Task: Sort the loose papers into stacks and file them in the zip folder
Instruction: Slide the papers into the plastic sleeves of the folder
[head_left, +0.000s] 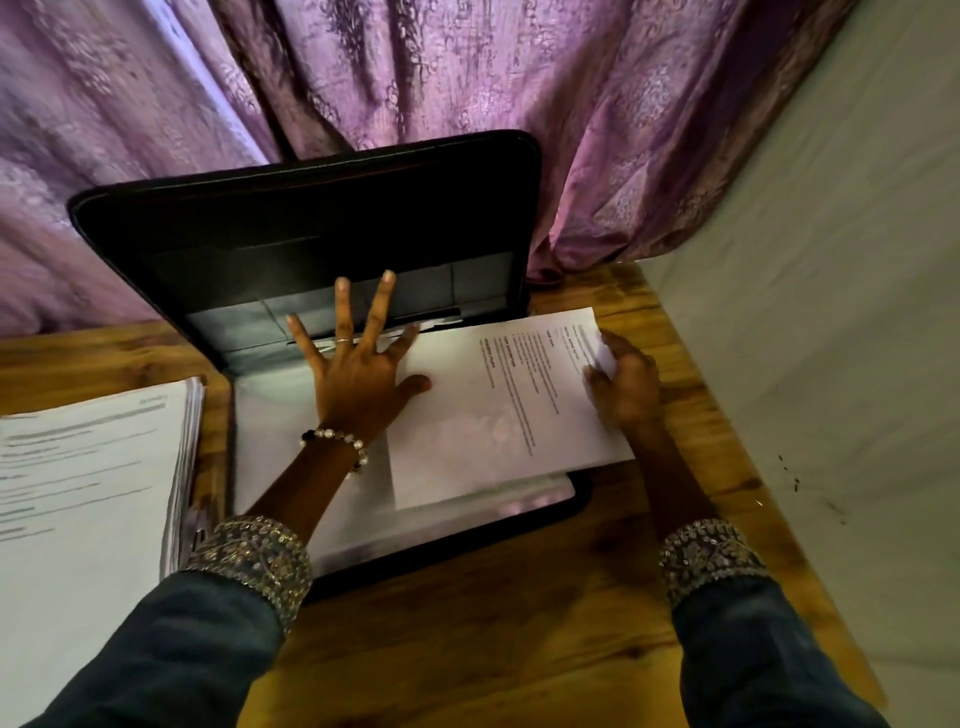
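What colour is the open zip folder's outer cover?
Black; the zip folder shows best in the head view, the only one.

The open zip folder (311, 228) lies in the middle of the table (467, 623) with its lid standing up behind, a sheet of paper (498, 405) on its right part, a paper stack (88, 467) left of it.

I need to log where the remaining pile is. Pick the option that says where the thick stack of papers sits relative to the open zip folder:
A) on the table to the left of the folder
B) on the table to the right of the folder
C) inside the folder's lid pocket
A: the thick stack of papers lies on the wooden table, left of the open zip folder.
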